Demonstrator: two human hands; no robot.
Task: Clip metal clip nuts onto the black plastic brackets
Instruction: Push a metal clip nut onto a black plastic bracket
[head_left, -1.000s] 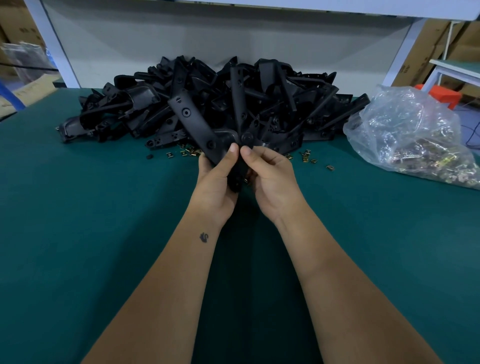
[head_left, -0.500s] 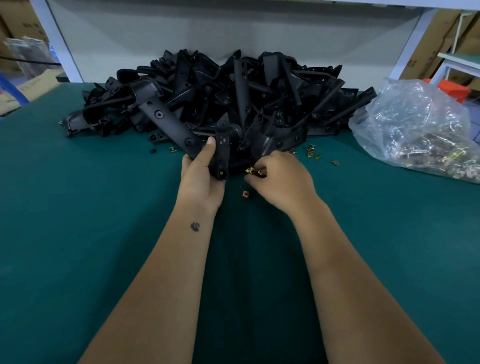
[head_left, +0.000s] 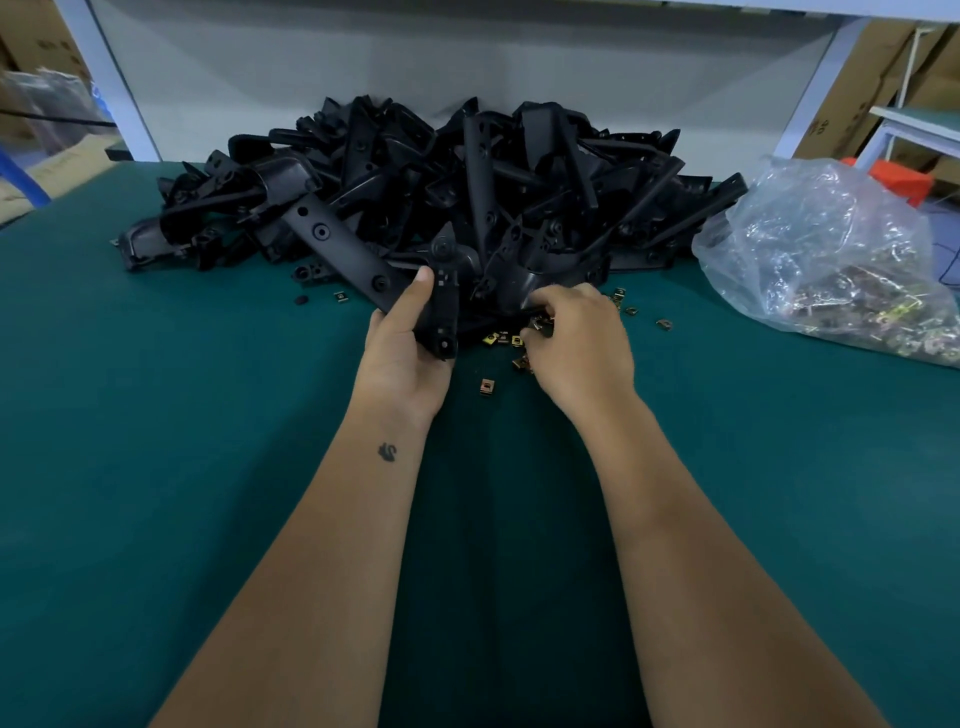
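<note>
My left hand (head_left: 402, 353) grips a long black plastic bracket (head_left: 343, 249) near its bent end, the long arm pointing up and left over the pile. My right hand (head_left: 579, 343) is low on the green mat (head_left: 208, 467), its fingers curled among several small brass-coloured clip nuts (head_left: 504, 340) at the pile's front edge. One fingertip touches a clip nut (head_left: 540, 322); whether it is pinched I cannot tell. Another clip nut (head_left: 487, 386) lies alone between my hands. A big heap of black brackets (head_left: 467, 182) fills the back of the mat.
A clear plastic bag (head_left: 831, 260) holding many clip nuts lies at the right. More loose nuts (head_left: 665, 325) are scattered before the pile. White frame posts and cardboard boxes stand behind the bench.
My right hand left the bracket, dropped to the mat and reached forward into the loose clip nuts. My left hand kept the bracket and lowered it toward the pile.
</note>
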